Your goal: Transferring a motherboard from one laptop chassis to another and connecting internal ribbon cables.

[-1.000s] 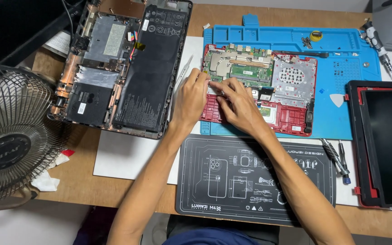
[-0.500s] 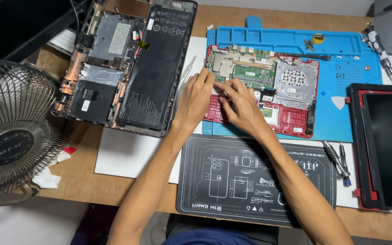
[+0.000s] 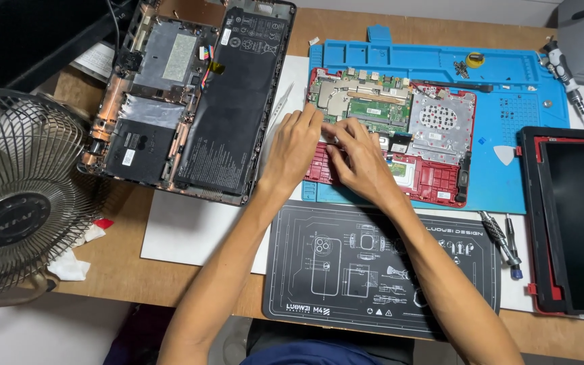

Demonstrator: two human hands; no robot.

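An opened red laptop base (image 3: 434, 177) with its green circuit board (image 3: 373, 108) exposed lies on a blue work mat (image 3: 508, 81). My left hand (image 3: 293, 145) rests on the red base's left edge, fingers bent down onto it. My right hand (image 3: 358, 159) lies just to its right over the lower left part of the base, fingertips pressing near the board's bottom edge. Both hands touch the base; what lies under the fingers is hidden.
A second opened laptop (image 3: 190, 101) with a black battery lies at the left. A desk fan (image 3: 15, 196) stands at the far left. A dark grey mat (image 3: 380, 270) lies near me, a red-framed screen panel (image 3: 576, 216) at the right, screwdrivers (image 3: 501, 240) beside it.
The view has shifted slightly. Both hands stay on the red base's lower left, with the fingers moved only a little.
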